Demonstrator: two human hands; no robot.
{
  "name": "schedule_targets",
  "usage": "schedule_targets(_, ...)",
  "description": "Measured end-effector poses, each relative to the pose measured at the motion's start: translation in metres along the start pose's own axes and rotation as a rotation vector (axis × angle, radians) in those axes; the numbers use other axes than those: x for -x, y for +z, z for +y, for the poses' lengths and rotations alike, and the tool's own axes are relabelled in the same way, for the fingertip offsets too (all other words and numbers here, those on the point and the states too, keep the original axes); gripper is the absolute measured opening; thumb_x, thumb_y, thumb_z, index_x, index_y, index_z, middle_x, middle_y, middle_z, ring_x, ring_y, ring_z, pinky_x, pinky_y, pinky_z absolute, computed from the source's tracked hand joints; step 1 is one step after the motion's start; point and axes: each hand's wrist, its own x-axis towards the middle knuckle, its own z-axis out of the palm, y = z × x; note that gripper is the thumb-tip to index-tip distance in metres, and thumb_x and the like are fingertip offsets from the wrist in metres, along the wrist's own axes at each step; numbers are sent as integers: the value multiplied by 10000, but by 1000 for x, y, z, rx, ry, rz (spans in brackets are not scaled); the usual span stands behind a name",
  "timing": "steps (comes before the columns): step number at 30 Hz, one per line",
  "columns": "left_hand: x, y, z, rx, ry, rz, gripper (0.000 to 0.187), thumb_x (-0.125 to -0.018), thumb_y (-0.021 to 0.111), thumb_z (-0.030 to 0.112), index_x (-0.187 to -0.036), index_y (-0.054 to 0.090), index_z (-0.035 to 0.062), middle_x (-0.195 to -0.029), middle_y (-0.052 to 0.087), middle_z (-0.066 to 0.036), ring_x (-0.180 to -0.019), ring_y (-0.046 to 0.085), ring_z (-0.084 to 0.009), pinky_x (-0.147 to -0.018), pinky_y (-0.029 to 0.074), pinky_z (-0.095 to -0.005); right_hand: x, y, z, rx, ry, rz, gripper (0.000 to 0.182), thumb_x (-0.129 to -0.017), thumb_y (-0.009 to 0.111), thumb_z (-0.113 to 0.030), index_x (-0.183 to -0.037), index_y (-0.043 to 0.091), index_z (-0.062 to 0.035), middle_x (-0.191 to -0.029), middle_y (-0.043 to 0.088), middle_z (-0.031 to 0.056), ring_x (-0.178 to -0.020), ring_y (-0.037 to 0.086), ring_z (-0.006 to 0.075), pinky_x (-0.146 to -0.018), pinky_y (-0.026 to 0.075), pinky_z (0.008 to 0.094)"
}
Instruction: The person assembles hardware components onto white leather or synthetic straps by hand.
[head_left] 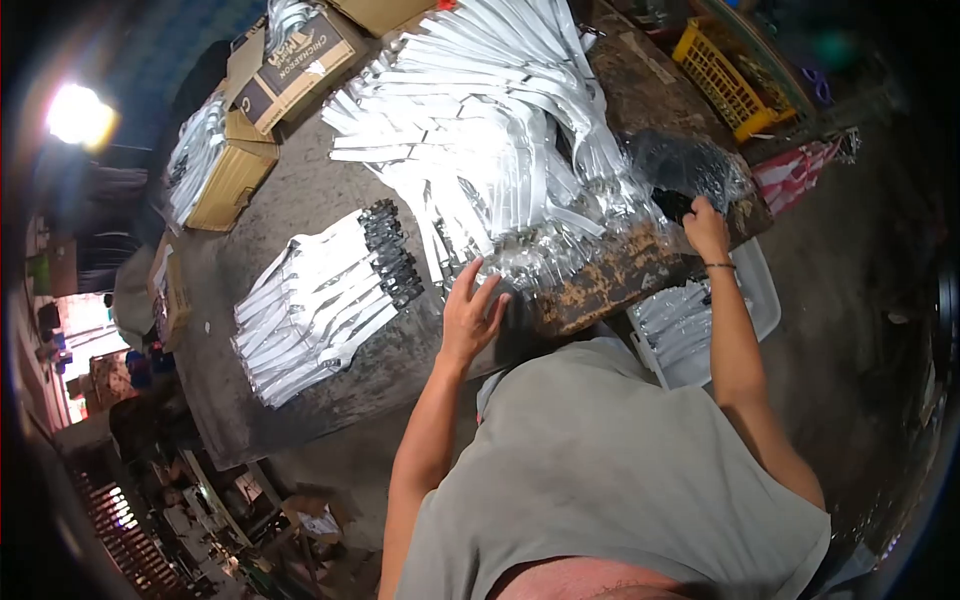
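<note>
My left hand (470, 315) has its fingers spread, at the near edge of a large pile of white straps (500, 120); it holds nothing that I can see. To its left lies a neat bundle of white straps (310, 310) with dark, shiny ends lined up side by side. My right hand (707, 232) is closed at a black piece (672, 204), beside a clear plastic bag (690, 165) with dark contents. What exactly the fingers grip is too small to make out. Several clear-wrapped ends (530, 260) of the pile lie between my hands.
Cardboard boxes (310, 65) stand at the table's far left, one holding more straps. A white plastic tub (765, 290) of clear-wrapped pieces sits below the worn table edge (600, 290) on the right. Behind it are a yellow basket (715, 75) and a red-and-white bag (797, 178).
</note>
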Motion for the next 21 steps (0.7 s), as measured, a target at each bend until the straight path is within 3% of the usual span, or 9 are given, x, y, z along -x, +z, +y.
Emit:
schedule_targets(6,-85,8,0,-6,244,-45,345,-760,739,115,-1079,616,68,-1210,547,-179,-1058,573,-363,-853,492,-422,8,-30,17,-62,-109,192,191,-845,520,-175,-1005,546,-74,-909,656,218,-901,597,456,-748,457,535)
schedule_targets(7,-97,9,3,-20,263,-71,321,-766,735,130,-1058,616,73,-1175,566,-150,-1017,588,-336,-824,495,-412,5,-29,25,-49,-152,268,179,-848,569,-173,-987,558,-61,-834,650,185,-799,628,394,-700,476,477)
schedule_targets(10,-123,19,5,24,294,-104,301,-773,731,144,-1041,616,71,-1132,590,-123,-985,600,-316,-801,497,-412,21,-60,12,-280,-90,220,208,-837,624,-187,-977,572,-43,-760,620,143,-699,615,278,-670,483,398)
schedule_targets(11,-130,22,8,41,325,-73,268,-783,722,152,-1019,626,68,-1027,631,-108,-910,622,-299,-760,504,-396,17,-57,23,-261,-113,222,201,-853,642,-179,-997,598,-47,-701,588,82,-610,554,154,-590,468,306)
schedule_targets(15,-127,28,11,122,280,-149,238,-791,719,155,-998,662,52,-908,665,-102,-819,642,-291,-694,519,-373,26,-75,14,-608,103,52,154,-921,566,-142,-1038,619,-57,-674,562,13,-536,490,62,-471,400,215)
schedule_targets(19,-130,46,7,104,346,-232,189,-814,682,138,-979,657,49,-895,658,-92,-789,627,-261,-674,517,-358,40,-107,-14,-604,123,-85,184,-934,555,-148,-1066,619,-36,-673,544,-8,-551,475,51,-504,408,213)
schedule_targets(21,-158,60,10,-25,418,-250,186,-821,647,117,-996,655,54,-903,649,-78,-817,612,-241,-695,509,-353,37,-116,-13,-754,87,-88,185,-931,560,-148,-1065,621,-37,-687,549,-11,-581,488,53,-532,413,209)
